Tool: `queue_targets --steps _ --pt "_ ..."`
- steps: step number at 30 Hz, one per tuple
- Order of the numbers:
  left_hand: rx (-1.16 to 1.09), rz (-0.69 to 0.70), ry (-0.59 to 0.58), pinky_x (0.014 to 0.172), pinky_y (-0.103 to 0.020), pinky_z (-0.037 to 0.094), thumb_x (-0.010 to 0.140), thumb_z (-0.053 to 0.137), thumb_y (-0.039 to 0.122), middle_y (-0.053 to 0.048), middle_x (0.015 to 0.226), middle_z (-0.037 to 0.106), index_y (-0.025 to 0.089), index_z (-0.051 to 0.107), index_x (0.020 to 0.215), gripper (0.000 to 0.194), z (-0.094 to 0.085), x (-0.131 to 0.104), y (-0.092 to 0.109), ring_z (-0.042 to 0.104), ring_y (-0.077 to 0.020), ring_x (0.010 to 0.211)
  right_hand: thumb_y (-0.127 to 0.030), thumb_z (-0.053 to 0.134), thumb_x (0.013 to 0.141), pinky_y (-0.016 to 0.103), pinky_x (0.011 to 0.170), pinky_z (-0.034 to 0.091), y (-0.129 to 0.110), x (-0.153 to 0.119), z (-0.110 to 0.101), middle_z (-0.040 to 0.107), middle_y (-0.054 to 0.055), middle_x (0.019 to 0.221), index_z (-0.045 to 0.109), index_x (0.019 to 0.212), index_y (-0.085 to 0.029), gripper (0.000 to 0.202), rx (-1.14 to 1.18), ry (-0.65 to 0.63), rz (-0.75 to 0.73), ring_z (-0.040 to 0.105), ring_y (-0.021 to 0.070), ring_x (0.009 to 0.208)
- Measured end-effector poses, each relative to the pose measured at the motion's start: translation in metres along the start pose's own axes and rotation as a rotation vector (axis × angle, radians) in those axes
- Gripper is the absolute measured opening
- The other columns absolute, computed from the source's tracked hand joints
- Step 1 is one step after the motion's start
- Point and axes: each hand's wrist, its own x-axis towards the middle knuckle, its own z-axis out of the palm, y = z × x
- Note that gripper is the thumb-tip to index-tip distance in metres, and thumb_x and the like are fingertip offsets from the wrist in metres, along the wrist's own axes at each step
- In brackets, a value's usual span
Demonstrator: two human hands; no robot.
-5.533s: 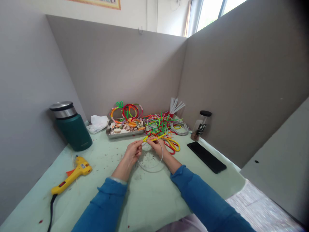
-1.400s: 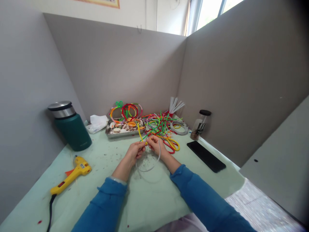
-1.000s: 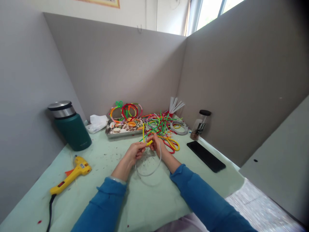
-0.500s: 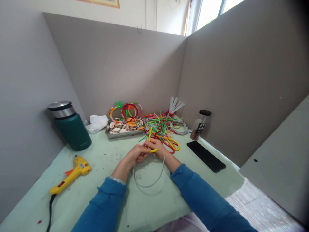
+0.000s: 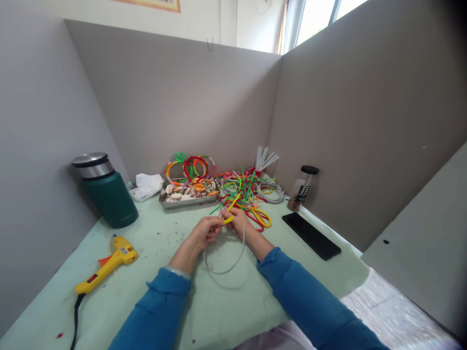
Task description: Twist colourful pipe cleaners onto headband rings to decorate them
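Note:
Over the middle of the table, my left hand (image 5: 205, 232) is closed, its fingertips pinching a yellow pipe cleaner (image 5: 234, 202). One short end of it points right from the left fingertips, and a longer end sticks up above the other hand. Close beside it, my right hand (image 5: 238, 221) is closed on the same pipe cleaner. A thin grey hoop (image 5: 223, 273) hangs below both hands and curves toward me. My fingers hide where the hoop and the pipe cleaner meet.
Behind my hands lie a metal tray (image 5: 189, 204) of shells, several colourful hoops (image 5: 196, 167) and a heap of pipe cleaners (image 5: 241, 187). A yellow glue gun (image 5: 107, 265) and a green bottle (image 5: 109, 199) stand left; a black phone (image 5: 311, 236) and a clear bottle (image 5: 302, 189) are right.
The upper end of the yellow pipe cleaner has tipped to the right, and its short end has shifted slightly up and left. The grey hoop has risen a little.

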Motion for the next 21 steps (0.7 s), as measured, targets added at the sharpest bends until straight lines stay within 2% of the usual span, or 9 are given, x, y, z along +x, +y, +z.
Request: queue_targets --steps 3,9,15,21 --pt "-0.115 -0.01 0.0 0.032 -0.017 0.007 0.066 0.057 0.023 0.008 0.042 0.033 0.016 0.045 0.062 0.015 0.0 0.001 0.002 0.015 -0.0015 0.031 -0.044 0.065 0.068 0.022 0.042 0.022 -0.006 -0.003 0.002 0.04 -0.006 0.044 0.052 0.056 -0.017 0.032 -0.005 -0.003 -0.026 0.032 0.0067 0.041" --pt "-0.255 -0.023 0.097 0.031 -0.016 0.007 0.067 0.055 0.02 0.009 0.041 0.03 0.018 0.041 0.064 0.014 0.0 0.002 0.005 0.013 -0.0021 0.031 -0.035 0.061 0.069 0.023 0.044 0.024 -0.015 -0.008 0.004 0.039 -0.006 0.043 0.051 0.058 -0.018 0.022 -0.04 -0.008 -0.044 0.033 0.008 0.041" --pt "-0.259 0.078 0.139 0.031 -0.015 0.008 0.066 0.062 0.017 0.01 0.041 0.032 0.019 0.049 0.083 0.021 -0.002 0.002 0.003 0.015 -0.0025 0.03 -0.03 0.059 0.069 0.023 0.044 0.025 -0.01 -0.005 0.002 0.039 -0.007 0.044 0.051 0.059 -0.019 0.017 -0.052 -0.015 -0.07 0.033 0.0082 0.041" --pt "-0.312 0.11 0.169 0.03 -0.015 0.008 0.066 0.063 0.02 0.011 0.04 0.03 0.017 0.047 0.073 0.018 -0.003 0.003 0.003 0.015 -0.0014 0.03 -0.034 0.061 0.07 0.023 0.043 0.024 -0.007 -0.003 0.001 0.039 -0.007 0.043 0.057 0.066 -0.017 0.017 -0.131 -0.057 -0.054 0.033 0.0083 0.041"
